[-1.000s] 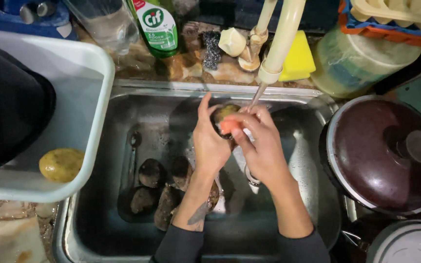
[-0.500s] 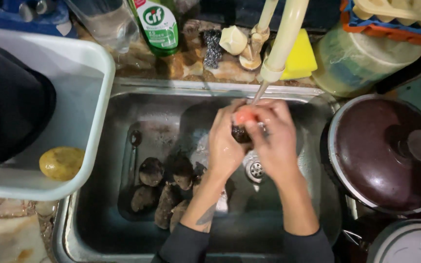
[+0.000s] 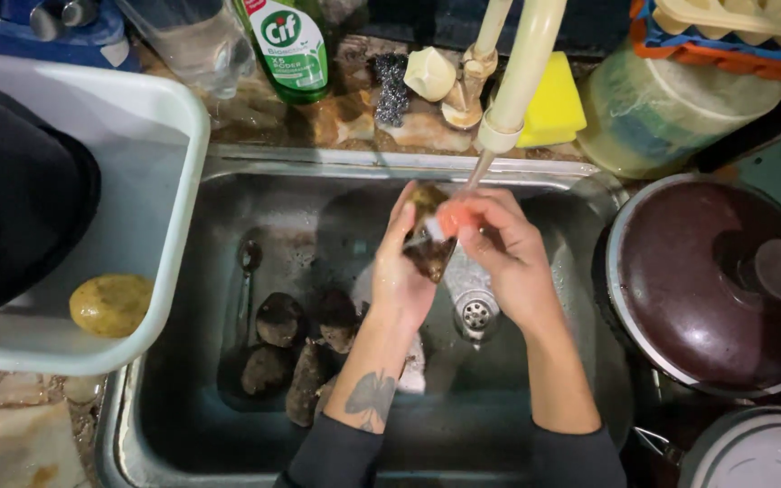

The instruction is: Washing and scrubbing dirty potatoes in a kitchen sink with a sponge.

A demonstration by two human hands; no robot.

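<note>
Stainless-steel sink (image 3: 228,181) fills the centre of the frame. Above its drain (image 3: 475,314), the left hand (image 3: 404,280) grips a dirty potato (image 3: 428,244) under the stream from the cream tap (image 3: 522,81). The right hand (image 3: 508,258) pinches an orange scrubbing piece (image 3: 453,220) against the potato. Unwashed potatoes (image 3: 305,348) lie on the sink floor at lower centre-left. One clean yellow potato (image 3: 110,305) rests in the white tub (image 3: 178,217) at left. A brown pot lid (image 3: 707,280) sits at right.

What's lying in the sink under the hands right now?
On the sink floor lie several dirty potatoes, a spoon and the drain. The left forearm covers something pale; what it is cannot be seen.
</note>
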